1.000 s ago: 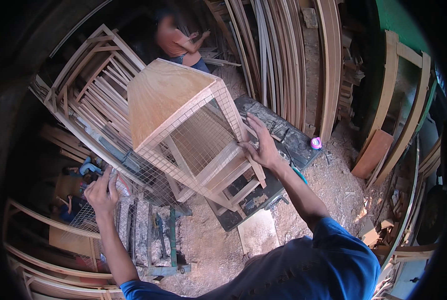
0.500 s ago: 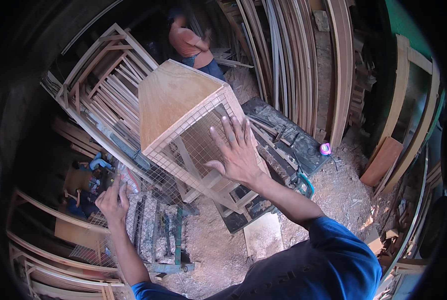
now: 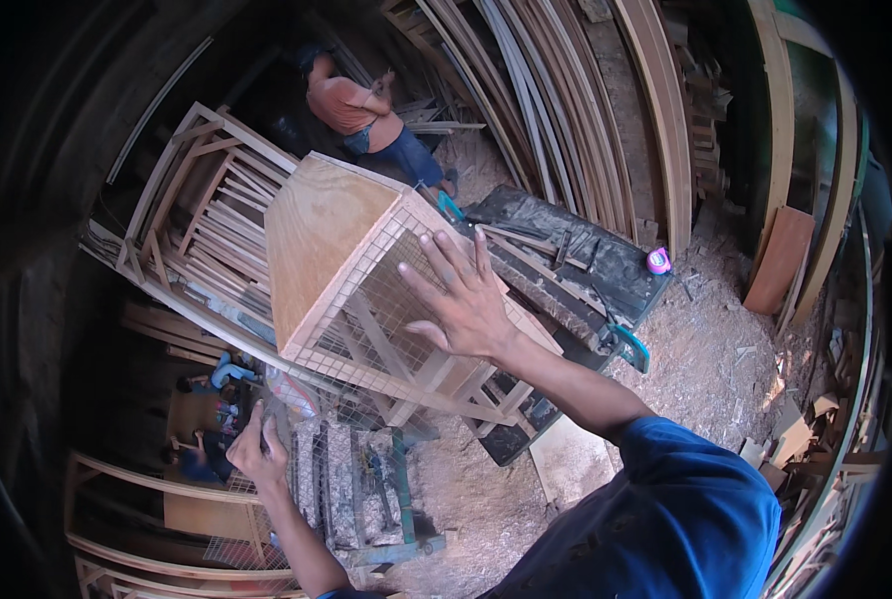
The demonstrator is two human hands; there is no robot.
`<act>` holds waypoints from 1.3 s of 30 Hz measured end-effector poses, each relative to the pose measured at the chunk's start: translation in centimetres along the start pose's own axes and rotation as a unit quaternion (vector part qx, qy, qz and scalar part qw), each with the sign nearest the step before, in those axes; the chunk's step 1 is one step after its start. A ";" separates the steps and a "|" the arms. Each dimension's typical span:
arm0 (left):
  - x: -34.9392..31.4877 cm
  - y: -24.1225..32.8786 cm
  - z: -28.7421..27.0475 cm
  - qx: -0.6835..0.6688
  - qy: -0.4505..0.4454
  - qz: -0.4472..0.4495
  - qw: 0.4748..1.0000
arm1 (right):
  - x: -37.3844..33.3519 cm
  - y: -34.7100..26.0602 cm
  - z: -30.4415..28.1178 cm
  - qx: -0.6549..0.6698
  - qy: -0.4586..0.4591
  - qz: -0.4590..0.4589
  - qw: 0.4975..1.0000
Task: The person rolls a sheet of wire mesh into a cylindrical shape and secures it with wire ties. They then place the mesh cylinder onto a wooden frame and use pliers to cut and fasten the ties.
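Just ahead of our hands sits the big wooden cage (image 3: 346,240), long axis slanting from far left to near right. Its wire mesh (image 3: 366,324) faces us, with our right hand (image 3: 466,309) spread flat, fingers open, on or just over it, so that's the nearer one. Our left hand (image 3: 259,454) is off left, half-curled; we can't tell if it's pinching anything.

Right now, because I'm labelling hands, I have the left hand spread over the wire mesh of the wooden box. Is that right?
The hand is wrong: it is the right hand that is spread over the wire mesh of the wooden box, as the head view shows.
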State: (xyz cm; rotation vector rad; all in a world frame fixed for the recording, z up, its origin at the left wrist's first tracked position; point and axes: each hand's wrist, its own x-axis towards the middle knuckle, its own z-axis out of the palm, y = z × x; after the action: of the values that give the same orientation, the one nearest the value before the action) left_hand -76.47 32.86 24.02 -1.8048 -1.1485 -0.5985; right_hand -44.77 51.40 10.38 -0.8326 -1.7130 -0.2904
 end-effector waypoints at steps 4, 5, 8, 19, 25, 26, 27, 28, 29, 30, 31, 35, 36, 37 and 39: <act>0.0 0.0 0.3 0.015 0.005 0.016 1.000 | 0.2 -1.0 0.5 0.039 -0.016 0.052 0.998; 0.0 0.0 0.4 0.022 0.000 0.016 1.000 | 0.1 -1.1 1.0 0.054 -0.008 0.060 0.997; -0.1 0.2 0.8 0.006 -0.033 -0.001 0.999 | -0.4 -0.2 2.6 0.060 0.103 0.011 0.993; -1.2 -0.9 1.4 0.009 -0.015 -0.042 0.999 | 0.8 -0.5 3.2 0.053 0.081 0.006 0.995; -0.6 -1.1 2.2 -0.003 -0.002 -0.022 1.000 | 0.9 -0.5 2.9 0.078 0.112 0.012 0.991; -0.6 -1.1 2.2 -0.005 0.006 -0.014 1.000 | 0.9 -0.5 2.9 0.086 0.114 0.009 0.990; -0.7 -1.1 2.2 0.000 0.000 -0.019 1.000 | 0.9 -0.5 3.0 0.085 0.120 0.008 0.989; -0.8 -1.0 2.1 0.003 0.004 -0.015 1.000 | 0.9 -0.5 3.0 0.084 0.126 0.007 0.988; -0.8 -1.0 2.1 0.006 0.008 -0.011 1.000 | 0.9 -0.4 3.1 0.082 0.133 0.005 0.988; -0.9 -1.0 2.1 0.010 0.012 -0.013 1.000 | 1.0 -0.4 3.1 0.077 0.133 0.007 0.988; -0.9 -1.0 2.1 0.011 0.018 -0.003 1.000 | 1.0 -0.4 3.1 0.073 0.132 0.008 0.989; -0.8 -1.4 2.3 0.001 0.024 0.013 1.000 | 1.0 -0.4 2.9 0.058 0.126 0.005 0.990; -0.6 -1.6 2.3 0.014 0.019 0.028 0.999 | 1.0 -0.4 2.9 0.056 0.125 0.001 0.991; -0.6 -1.8 2.4 0.015 0.017 0.031 0.999 | 1.1 -0.3 2.9 0.050 0.124 -0.004 0.991; -0.7 -2.0 2.6 0.012 0.002 -0.001 1.000 | 1.1 -0.2 3.1 0.038 0.123 -0.008 0.992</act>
State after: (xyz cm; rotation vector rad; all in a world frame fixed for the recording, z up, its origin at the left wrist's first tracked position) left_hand -78.72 35.14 23.12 -1.7823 -1.1492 -0.5868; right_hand -47.27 53.49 10.41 -0.6966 -1.4909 -0.3234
